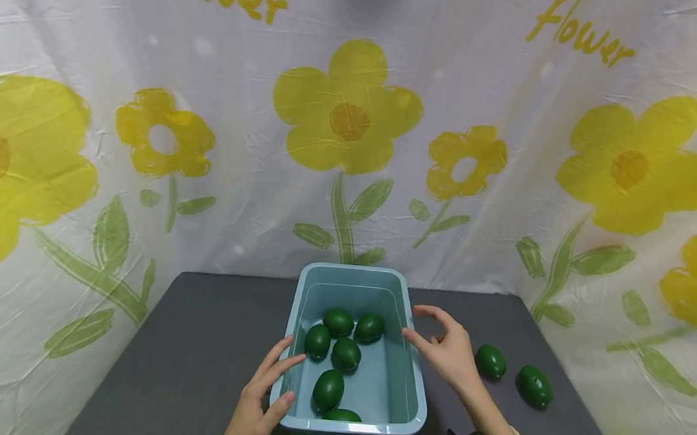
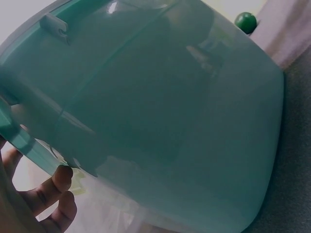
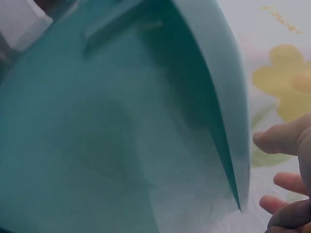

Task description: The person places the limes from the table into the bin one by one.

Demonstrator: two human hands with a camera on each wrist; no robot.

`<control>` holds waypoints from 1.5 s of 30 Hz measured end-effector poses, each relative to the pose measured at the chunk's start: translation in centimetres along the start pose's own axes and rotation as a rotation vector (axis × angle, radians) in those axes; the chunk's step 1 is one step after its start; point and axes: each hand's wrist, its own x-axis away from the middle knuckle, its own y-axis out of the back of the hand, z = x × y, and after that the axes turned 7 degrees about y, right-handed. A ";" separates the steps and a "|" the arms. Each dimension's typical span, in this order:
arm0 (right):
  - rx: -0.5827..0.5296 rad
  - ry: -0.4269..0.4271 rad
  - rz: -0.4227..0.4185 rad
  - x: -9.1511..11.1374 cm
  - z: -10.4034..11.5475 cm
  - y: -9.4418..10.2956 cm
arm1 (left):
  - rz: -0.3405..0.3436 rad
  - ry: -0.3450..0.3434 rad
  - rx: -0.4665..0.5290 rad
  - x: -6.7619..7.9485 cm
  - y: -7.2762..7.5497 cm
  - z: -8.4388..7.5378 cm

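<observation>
A light-blue plastic bin (image 1: pixel 387 377) stands on the dark table in the head view, with several dark green limes (image 1: pixel 346 355) lying on its floor. My left hand (image 1: pixel 262 390) is at the bin's left rim, its fingers spread and reaching over the edge. In the left wrist view, bent fingertips (image 2: pixel 63 178) show by the rim, and the bin's outer wall fills most of the picture. Just off the right rim, my right hand (image 1: pixel 445 347) has thumb and forefinger apart with nothing between them. The right wrist view shows its fingers (image 3: pixel 279 138) beside the rim.
Two more limes, a nearer one (image 1: pixel 534 387) and a farther one (image 1: pixel 491 362), lie on the dark tabletop (image 1: pixel 199 354) to the right of my right hand. A white curtain (image 1: pixel 237 205) printed with yellow flowers surrounds the table at the back and sides.
</observation>
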 end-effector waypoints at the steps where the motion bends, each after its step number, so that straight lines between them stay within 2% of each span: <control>1: 0.012 0.007 -0.011 0.1 -0.2 0.2 | 0.000 -0.006 -0.002 0.0 0.0 0.0; 6: 0.113 0.049 -0.081 -0.1 -1.2 1.3 | -0.001 -0.019 0.013 -0.1 0.1 -0.2; 15: 0.406 0.143 -0.264 -0.3 -3.1 3.4 | 0.002 0.034 0.043 0.0 0.0 -0.3; 18: 0.479 0.154 -0.285 -0.3 -3.9 3.7 | -0.012 0.050 0.043 0.0 0.0 -0.3; 21: 0.519 0.140 -0.277 -0.3 -4.6 4.0 | -0.023 0.010 0.021 0.3 0.1 -0.1; 25: 0.537 0.076 -0.245 -0.1 -5.5 4.6 | -0.026 -0.002 0.012 0.4 0.0 0.2; 29: 0.547 -0.003 -0.220 0.3 -6.8 5.4 | -0.023 0.045 0.039 0.1 -0.2 0.2; 36: 0.574 -0.147 -0.157 0.9 -9.6 6.5 | -0.002 0.052 0.047 -0.1 -0.4 0.0; 39: 0.584 -0.215 -0.111 0.9 -10.5 6.7 | -0.010 0.073 0.051 0.0 -0.4 0.0; 45: 0.581 -0.320 -0.038 0.8 -12.3 6.6 | -0.018 0.056 0.040 0.0 -0.3 0.1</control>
